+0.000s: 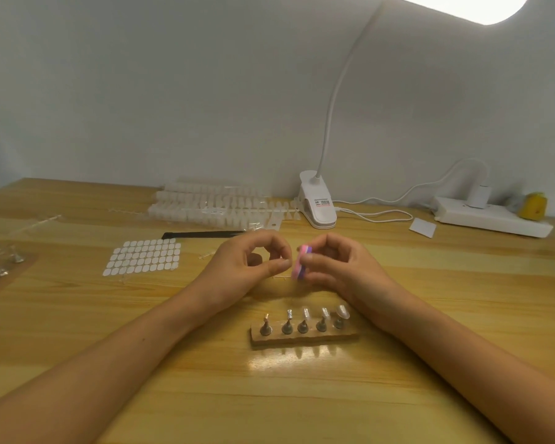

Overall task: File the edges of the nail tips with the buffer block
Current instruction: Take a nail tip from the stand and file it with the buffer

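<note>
Since the right hand (334, 267) clamped the block (300, 265) beside the pinched left hand (244, 267) (tip inside? couldn't tell), a hard stroke could've flicked it away.

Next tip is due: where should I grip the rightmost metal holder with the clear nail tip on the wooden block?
Pinch the rightmost metal holder by its dark cone-shaped foot, below the clear nail tip, coming from the near side of the wooden block. The tip sits tilted on top, and the next holder stands close on its left.
</note>
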Demonstrator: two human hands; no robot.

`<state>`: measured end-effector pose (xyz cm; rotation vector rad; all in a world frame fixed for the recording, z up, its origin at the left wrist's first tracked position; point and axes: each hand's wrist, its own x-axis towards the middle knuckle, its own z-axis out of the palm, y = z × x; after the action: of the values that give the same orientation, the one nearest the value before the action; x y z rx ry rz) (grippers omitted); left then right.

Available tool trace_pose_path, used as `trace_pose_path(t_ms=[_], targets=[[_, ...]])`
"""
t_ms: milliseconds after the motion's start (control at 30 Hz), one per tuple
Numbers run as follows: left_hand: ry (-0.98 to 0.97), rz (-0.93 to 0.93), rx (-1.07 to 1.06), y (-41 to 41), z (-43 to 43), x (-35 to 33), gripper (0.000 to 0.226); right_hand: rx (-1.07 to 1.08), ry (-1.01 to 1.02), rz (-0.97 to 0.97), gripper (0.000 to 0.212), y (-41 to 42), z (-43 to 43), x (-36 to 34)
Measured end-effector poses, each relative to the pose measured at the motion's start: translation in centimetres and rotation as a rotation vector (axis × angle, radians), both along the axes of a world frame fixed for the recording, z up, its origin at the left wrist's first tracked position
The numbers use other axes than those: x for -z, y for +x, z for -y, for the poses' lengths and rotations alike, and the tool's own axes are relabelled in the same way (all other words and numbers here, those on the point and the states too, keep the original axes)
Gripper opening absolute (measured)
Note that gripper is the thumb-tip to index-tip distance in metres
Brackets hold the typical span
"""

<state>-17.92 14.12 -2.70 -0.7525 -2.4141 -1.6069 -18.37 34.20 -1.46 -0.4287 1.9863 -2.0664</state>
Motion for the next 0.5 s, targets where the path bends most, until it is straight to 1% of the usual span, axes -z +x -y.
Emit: trace_pose_path(t_ms=[67,100,167,200,300,333,400,433,500], targets=[[0.006,0.009,-0.006,-0.02,0.00,0.05,0.004,0.062,-0.089,0.041,0.036,-0.23,-0.23,0.13],[0.007,0.011,-0.013,0.01,0.01,0.05,0.004,0.046,-0.056,0.034,0.035,-0.20,-0.31,0.08],[-0.008,0.009,-0.013,0.05,0.00,-0.04,0.004,-0.052,0.059,-0.007,0.032,0.09,-0.19,-0.05],[-0.014,0.008,-0.007,0.12,-0.04,-0.09,0.004,-0.051,0.064,-0.012,0.031,0.10,-0.12,-0.04],[-0.005,0.018,-0.007,0.26,-0.08,-0.14,0.004,0.045,-0.045,0.024,0.029,-0.26,-0.25,-0.06],[-0.003,0.018,-0.016,0.23,-0.04,-0.15,0.004,0.022,-0.020,0.025,0.029,-0.29,-0.26,-0.14],[-0.007,0.013,-0.024,0.17,0.02,-0.18,0.003,-0.066,0.094,-0.002,0.031,0.01,-0.06,-0.28],[-0.010,0.013,-0.019,0.16,0.03,-0.21,0.004,-0.065,0.106,-0.014,0.033,0.00,0.01,-0.18],[-0.006,0.009,-0.012,0.17,-0.01,-0.19,0.005,0.017,0.004,0.006,0.034,-0.22,-0.04,-0.04]])
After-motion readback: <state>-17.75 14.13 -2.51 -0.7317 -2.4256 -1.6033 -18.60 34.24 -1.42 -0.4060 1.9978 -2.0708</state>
